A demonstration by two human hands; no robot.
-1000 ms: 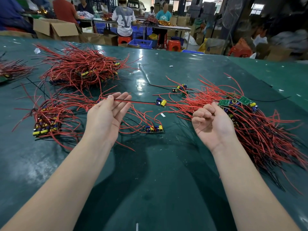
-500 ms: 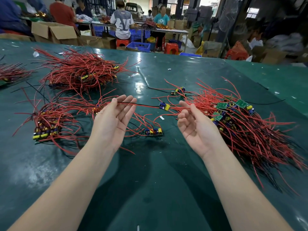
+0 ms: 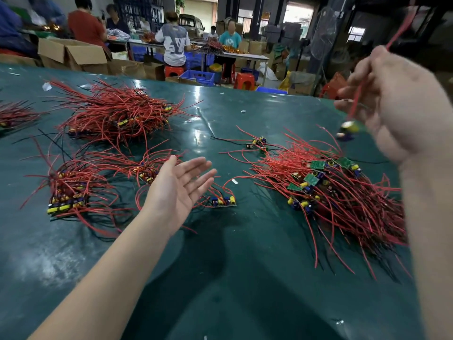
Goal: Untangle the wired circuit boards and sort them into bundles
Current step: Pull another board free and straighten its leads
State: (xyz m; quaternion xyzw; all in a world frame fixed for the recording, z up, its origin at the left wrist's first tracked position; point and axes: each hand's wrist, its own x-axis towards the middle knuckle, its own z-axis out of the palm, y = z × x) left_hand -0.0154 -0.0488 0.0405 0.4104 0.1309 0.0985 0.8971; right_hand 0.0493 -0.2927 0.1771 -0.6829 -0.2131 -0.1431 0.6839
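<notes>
- While your right hand pinches a red wire up in the air, its small board dangles below your fingers, blurred.
- Your left hand hovers palm up with fingers spread and holds nothing, just above the green table.
- Judge the board light and the wire springy; it will likely swing, so support the board itself rather than tug the lead.
- Expect snags: the tangled pile at right is dense, so draw wires out slowly near the solder end.
- Lay it with the sorted bundle at left, boards together.
</notes>
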